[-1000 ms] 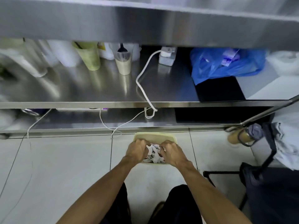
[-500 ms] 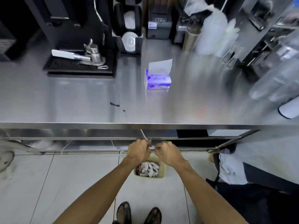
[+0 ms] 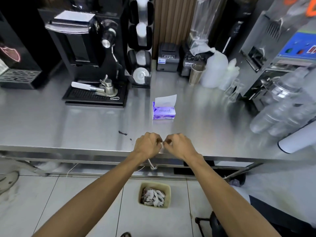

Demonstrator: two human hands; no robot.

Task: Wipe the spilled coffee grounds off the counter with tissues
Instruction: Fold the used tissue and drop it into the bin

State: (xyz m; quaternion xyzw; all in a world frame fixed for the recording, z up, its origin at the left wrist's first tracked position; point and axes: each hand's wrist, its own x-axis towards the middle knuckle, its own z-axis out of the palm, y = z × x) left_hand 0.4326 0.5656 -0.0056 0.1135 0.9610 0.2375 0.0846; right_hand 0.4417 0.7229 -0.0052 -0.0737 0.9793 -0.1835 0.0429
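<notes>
Down below, bin (image 3: 154, 184) holds crumpled tissues (image 3: 153, 197) — left hand (image 3: 147, 144), right hand (image 3: 177, 145) curled, empty.

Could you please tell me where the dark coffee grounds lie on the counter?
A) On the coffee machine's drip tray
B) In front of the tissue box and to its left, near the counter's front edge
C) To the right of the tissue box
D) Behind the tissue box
B: the coffee grounds show as a dark smear on the counter, nearer the front edge than the tissue box and left of the left hand.
</notes>
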